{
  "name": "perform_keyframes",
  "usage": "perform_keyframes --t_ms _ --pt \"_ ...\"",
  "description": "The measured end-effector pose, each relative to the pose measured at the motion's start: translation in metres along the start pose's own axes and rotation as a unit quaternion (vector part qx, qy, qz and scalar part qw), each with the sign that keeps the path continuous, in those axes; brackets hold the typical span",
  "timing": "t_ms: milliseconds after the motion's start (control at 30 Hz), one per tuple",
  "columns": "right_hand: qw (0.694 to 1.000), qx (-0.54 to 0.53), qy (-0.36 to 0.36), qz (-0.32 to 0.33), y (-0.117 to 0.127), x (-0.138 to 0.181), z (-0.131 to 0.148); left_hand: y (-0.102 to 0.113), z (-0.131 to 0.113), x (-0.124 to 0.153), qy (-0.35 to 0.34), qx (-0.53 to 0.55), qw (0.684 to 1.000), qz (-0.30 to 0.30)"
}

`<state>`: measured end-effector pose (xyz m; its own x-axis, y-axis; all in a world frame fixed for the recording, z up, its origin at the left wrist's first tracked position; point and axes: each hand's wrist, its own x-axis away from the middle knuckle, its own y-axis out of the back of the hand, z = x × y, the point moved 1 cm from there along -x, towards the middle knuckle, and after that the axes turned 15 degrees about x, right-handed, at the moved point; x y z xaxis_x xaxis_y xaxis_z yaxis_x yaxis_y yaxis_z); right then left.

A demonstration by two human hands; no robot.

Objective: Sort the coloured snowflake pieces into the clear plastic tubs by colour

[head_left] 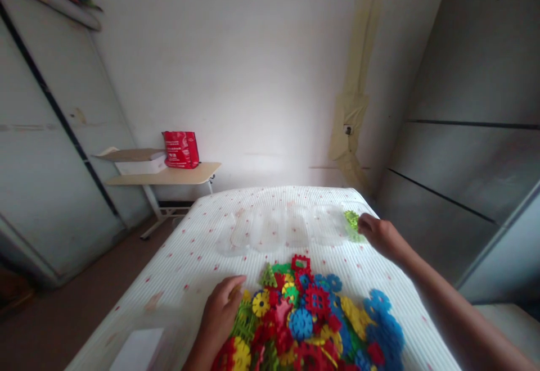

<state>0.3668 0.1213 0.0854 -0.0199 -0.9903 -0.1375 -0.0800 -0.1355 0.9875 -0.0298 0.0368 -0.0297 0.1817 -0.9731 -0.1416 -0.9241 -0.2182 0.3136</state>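
A heap of plastic interlocking pieces (310,320) in red, blue, yellow and green lies on the white striped bed (189,258) near me. My left hand (221,309) rests at the heap's left edge, fingers curled on the pieces there. My right hand (377,233) is stretched to the far right of the bed, fingers closed on a light green piece (351,220). That piece is over the right end of a row of clear plastic containers (278,230).
A side table (169,177) with a red bag (181,149) and a white box stands against the far wall at left. Grey wardrobe doors stand on both sides. A white sheet (137,351) lies at the bed's near left corner.
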Motion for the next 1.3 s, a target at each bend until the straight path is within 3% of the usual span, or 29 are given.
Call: perform_keyframes --t_ms 67,200,433,600,833,1100,1300 --pt "0.992 -0.078 0.08 -0.051 -0.011 0.035 0.001 0.0 0.002 0.0 0.002 0.003 1.0 0.003" --pt "0.983 -0.135 0.081 -0.096 -0.046 0.083 -0.002 -0.005 0.006 0.0 0.018 0.023 1.0 0.007" --pt "0.962 -0.228 0.097 -0.117 -0.085 0.092 0.008 -0.028 -0.006 0.003 -0.028 0.06 0.997 0.048" --pt "0.945 -0.284 0.15 -0.055 -0.088 0.096 0.02 -0.04 -0.022 0.008 -0.056 0.038 0.994 0.087" --pt "0.929 -0.345 0.137 -0.003 -0.088 0.097 0.014 -0.059 -0.055 0.013 0.032 0.172 0.984 0.022" --pt "0.915 -0.388 0.114 -0.007 -0.079 0.097 0.011 -0.073 -0.066 0.006 0.06 0.236 0.969 -0.045" --pt "0.919 -0.38 0.102 -0.028 -0.084 0.096 0.006 -0.068 -0.067 -0.012 0.05 0.271 0.961 -0.032"
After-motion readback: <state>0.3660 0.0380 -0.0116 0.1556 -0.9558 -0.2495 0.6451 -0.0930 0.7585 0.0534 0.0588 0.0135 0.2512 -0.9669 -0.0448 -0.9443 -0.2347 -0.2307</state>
